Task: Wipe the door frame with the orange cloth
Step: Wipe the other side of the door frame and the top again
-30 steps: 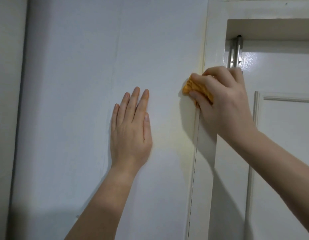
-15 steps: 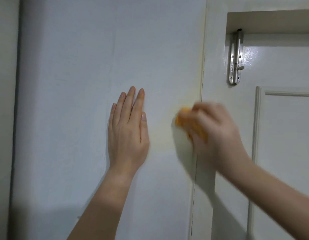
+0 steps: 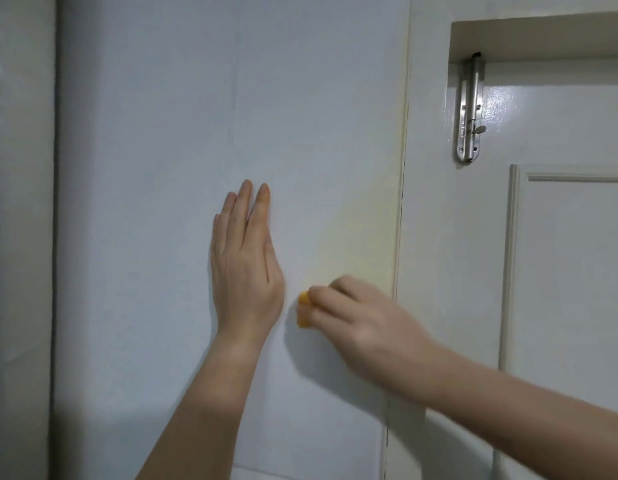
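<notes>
Gripping the orange cloth (image 3: 303,310) in curled fingers (image 3: 330,296), the right hand (image 3: 366,323) sits left of the upright door frame (image 3: 428,98); left hand (image 3: 247,268) flat, farther.

Left hand (image 3: 247,271) flat; right hand (image 3: 366,323) curled.

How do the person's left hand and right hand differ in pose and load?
The left hand lies flat, fingers straight, empty, on the pale wall; the right hand curls round the orange cloth. The left hand points upward; the right hand reaches leftward, lower. Both are bare.
</notes>
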A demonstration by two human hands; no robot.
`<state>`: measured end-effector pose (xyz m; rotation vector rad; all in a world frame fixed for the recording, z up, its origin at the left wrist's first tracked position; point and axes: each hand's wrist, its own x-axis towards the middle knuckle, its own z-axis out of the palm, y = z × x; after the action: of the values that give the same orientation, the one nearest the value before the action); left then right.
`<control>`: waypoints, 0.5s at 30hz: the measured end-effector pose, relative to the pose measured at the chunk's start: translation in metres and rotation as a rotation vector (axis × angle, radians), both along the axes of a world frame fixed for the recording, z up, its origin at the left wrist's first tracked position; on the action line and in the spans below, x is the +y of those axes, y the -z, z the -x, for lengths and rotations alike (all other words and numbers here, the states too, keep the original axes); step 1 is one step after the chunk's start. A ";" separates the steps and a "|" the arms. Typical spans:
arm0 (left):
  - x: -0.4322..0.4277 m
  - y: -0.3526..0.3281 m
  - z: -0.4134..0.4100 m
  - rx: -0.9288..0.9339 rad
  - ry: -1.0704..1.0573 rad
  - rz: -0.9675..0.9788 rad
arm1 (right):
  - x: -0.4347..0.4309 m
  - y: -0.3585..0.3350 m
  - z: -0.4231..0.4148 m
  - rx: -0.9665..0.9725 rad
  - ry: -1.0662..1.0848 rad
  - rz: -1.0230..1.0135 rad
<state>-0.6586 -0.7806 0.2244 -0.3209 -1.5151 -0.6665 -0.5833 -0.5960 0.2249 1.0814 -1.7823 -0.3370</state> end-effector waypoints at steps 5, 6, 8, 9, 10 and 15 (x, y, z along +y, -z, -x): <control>-0.004 0.001 -0.001 -0.022 -0.008 -0.005 | 0.010 -0.100 0.009 0.161 -0.062 0.497; -0.002 0.001 -0.002 -0.029 -0.014 -0.015 | 0.010 -0.092 0.010 0.167 -0.070 0.550; -0.001 0.002 -0.004 -0.035 -0.012 -0.031 | 0.020 -0.036 0.010 0.124 -0.058 0.412; -0.001 0.003 -0.005 -0.035 -0.006 -0.031 | 0.029 -0.008 0.002 0.086 -0.051 0.281; -0.001 0.005 -0.004 -0.035 -0.003 -0.025 | 0.038 0.005 -0.005 0.055 -0.030 0.186; 0.013 0.008 -0.006 -0.013 -0.008 -0.022 | 0.057 -0.070 0.006 0.203 -0.049 0.479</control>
<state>-0.6526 -0.7674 0.2161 -0.2942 -1.5196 -0.6800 -0.5889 -0.5390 0.2947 0.7193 -1.5453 0.0163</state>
